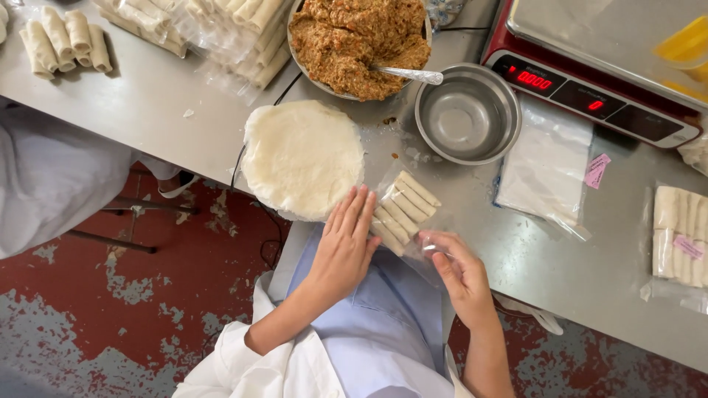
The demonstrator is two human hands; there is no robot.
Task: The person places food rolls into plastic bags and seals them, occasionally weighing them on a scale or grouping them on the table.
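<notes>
Steel tabletop, near edge: left hand flat and open against soft, light rolls in a slippery clear bag, right hand pinching its mouth; support underneath, they look fragile

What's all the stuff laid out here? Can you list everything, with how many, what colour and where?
steel table: one, grey, across the view
wrapper stack: one, white, round, at the near table edge
bag of rolls: one, clear, about six pale rolls, between the hands
filling bowl: one, brown mince, top centre
spoon: one, silver, in the filling
empty bowl: one, steel, right of the filling
scale: one, red with steel pan, top right
flat bags: a pile, clear, below the scale
packed rolls: one pack, pale, far right
loose rolls: several, pale, top left
bagged rolls: several packs, top centre-left
left hand: flat against the bag of rolls
right hand: pinching the bag's open end
</notes>
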